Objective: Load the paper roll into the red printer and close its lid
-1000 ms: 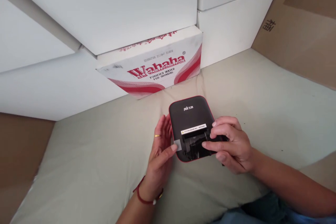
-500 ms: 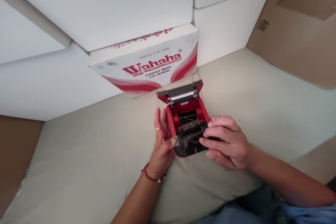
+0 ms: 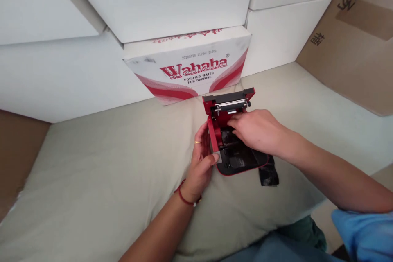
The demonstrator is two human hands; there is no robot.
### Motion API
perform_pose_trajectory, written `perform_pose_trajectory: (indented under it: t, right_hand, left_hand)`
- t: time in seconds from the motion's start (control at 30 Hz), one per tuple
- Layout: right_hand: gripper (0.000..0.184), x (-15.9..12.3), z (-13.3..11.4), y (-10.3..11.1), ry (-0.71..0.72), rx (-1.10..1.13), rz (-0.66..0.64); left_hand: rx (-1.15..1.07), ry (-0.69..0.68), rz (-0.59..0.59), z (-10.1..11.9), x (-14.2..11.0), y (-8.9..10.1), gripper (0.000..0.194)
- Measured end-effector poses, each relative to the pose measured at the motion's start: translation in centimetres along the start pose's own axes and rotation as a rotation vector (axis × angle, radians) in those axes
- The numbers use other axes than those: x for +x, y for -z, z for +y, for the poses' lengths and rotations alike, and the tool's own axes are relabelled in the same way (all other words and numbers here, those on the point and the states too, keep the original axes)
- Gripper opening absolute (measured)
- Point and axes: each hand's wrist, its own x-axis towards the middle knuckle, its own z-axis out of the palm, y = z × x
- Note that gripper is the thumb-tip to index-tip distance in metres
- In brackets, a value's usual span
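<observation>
A small black and red label printer (image 3: 213, 134) rests over the cloth with its lid (image 3: 229, 98) swung up, showing a roller under the lid and a red compartment. My left hand (image 3: 200, 166) grips its left side, thumb on a grey patch at the front corner, fingers along the outer wall. Over the right side of the compartment, my right hand (image 3: 259, 131) reaches in with its fingers bent and close together; anything between its fingertips is hidden. A dark glossy strip (image 3: 269, 175) hangs from the printer's right front corner, and dark film covers part of the front.
Behind the printer stands a Wahaha water carton (image 3: 196, 69) among stacked white boxes (image 3: 172, 0). A brown cardboard box (image 3: 356, 57) with handwritten marks is at the right, another brown panel (image 3: 21, 155) at the left. Pale green cloth (image 3: 123, 163) covers the surface.
The printer's lid, closed a second ago, has swung up. My right hand has left the printer's front right edge and moved into the compartment. My left hand keeps its hold.
</observation>
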Motion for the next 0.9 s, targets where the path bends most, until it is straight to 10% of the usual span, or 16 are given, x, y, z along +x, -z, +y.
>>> perform_pose_trajectory:
  t: [0.4,0.57,0.77,0.9]
  right_hand:
    - [0.017,-0.5,-0.7,1.0,0.019,-0.011,-0.029]
    - [0.026,-7.4,4.0,2.6,0.094,0.452,0.162]
    - [0.033,-12.2,11.8,-0.1,-0.185,0.411,-0.08]
    - [0.034,-12.1,12.5,-3.1,-0.325,0.337,-0.1]
  left_hand:
    - [-0.02,0.0,0.0,-0.3,0.2,0.2,0.083]
    - [-0.071,0.021,0.003,-0.5,0.4,0.1,0.084]
    - [-0.12,0.029,0.018,-0.5,0.5,-0.1,0.082]
    - [-0.141,0.029,0.02,-0.6,0.6,-0.1,0.082]
